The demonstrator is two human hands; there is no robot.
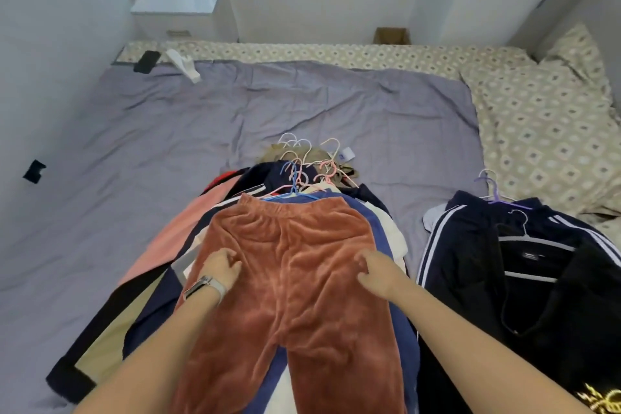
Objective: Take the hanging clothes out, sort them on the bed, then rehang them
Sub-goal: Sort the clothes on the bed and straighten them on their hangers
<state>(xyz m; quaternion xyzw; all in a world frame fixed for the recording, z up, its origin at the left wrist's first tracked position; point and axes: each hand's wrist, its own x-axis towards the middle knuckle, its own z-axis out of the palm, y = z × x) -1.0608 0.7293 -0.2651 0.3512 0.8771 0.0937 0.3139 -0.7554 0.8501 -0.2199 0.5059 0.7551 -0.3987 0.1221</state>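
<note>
Rust-brown velvet trousers [295, 279] lie on top of a pile of clothes [188, 235] on hangers, in the middle of the bed. My left hand [220, 267], with a watch on its wrist, pinches the trousers' left side. On the right side, my right hand [376, 270] grips the same fabric. The pile's hanger hooks [302, 161] fan out at its far end. A second pile of dark clothes with white stripes [524, 265] lies to the right, with a purple hanger [494, 191] on top.
The bed has a grey-purple cover [168, 144] with a patterned sheet [537, 124] beyond and to the right. A black phone [147, 61] and a white object [184, 64] lie at the far left corner. A white cabinet [178, 7] and a cardboard box [391, 35] stand beyond the bed.
</note>
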